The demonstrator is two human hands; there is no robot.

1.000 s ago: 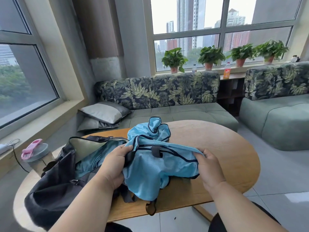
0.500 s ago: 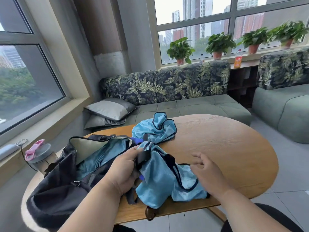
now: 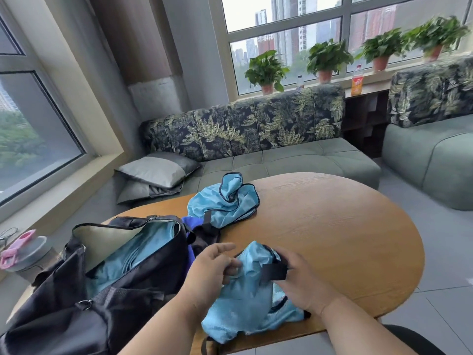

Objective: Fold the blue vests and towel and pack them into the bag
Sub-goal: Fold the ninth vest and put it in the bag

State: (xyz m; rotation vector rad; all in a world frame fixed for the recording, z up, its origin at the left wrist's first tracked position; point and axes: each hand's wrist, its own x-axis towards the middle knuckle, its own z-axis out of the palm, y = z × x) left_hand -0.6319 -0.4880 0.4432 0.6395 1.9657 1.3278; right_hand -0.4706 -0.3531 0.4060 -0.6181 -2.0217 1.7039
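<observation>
A light blue vest [image 3: 245, 298] with black trim lies bunched at the near edge of the round wooden table [image 3: 332, 239]. My right hand [image 3: 299, 280] grips its black strap. My left hand [image 3: 212, 272] pinches the fabric beside it. A second light blue vest [image 3: 225, 203] lies crumpled farther back on the table. The black bag [image 3: 107, 298] stands open at the left, with light blue fabric [image 3: 133, 257] inside it. A darker blue cloth [image 3: 190, 222] peeks out between the bag and the far vest.
A bottle with a pink lid [image 3: 23, 252] stands left of the bag. A leaf-patterned sofa [image 3: 256, 139] with grey pillows [image 3: 158, 170] runs behind the table. Potted plants [image 3: 266, 70] line the windowsill. A second sofa [image 3: 430, 149] is on the right.
The vest in my hands went from spread wide to gathered into a narrow bundle. My right hand moved left and took the black strap. The camera tilted down and nearer.
</observation>
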